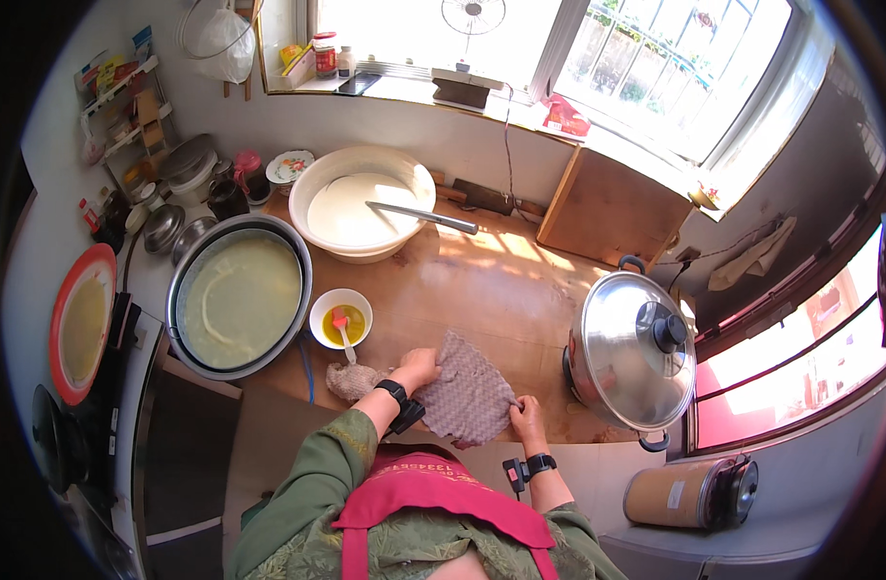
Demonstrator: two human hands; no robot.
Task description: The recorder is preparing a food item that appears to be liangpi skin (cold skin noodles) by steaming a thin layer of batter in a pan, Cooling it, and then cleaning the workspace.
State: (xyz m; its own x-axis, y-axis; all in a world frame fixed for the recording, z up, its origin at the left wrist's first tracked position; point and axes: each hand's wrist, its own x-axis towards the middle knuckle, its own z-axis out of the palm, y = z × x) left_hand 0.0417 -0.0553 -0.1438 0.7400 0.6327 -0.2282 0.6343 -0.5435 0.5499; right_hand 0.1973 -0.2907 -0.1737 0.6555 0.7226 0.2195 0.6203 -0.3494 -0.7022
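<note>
A checked, greyish-mauve cloth [466, 395] hangs spread between my hands at the front edge of the wooden table. My left hand [419, 367] pinches its upper left side, and my right hand [527, 420] grips its right corner. Just left of my left wrist, a second crumpled cloth [352, 381] lies on the table. Behind that stands a small white bowl [318, 328] of yellow oil, with a red-headed brush [343, 326] resting in it.
A large metal pot [305, 304] of pale liquid stands left. Behind is a cream basin [301, 206] of white batter with a metal-handled utensil [443, 219]. A lidded steamer pot [617, 348] stands right. A wooden board [609, 206] leans by the window. Below right lies a cardboard drum [664, 496].
</note>
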